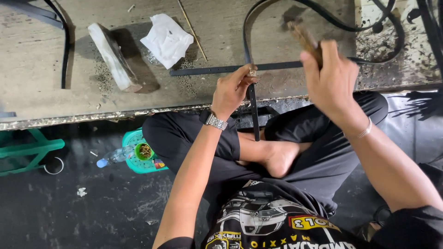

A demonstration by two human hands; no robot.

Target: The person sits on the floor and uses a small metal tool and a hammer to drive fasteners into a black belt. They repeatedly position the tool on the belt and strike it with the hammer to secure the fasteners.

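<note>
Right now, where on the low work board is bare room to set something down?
Bare board lies left of the white block. Another patch lies between crumpled paper and black belt. Around left hand and right hand it is crowded.

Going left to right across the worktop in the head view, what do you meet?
White block → crumpled white paper → left hand pinching a black strap → right hand raising a wooden tool.

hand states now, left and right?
Left hand: closed, fingers pinching a small metal piece on the belt.
Right hand: closed on a raised wooden tool.
</note>
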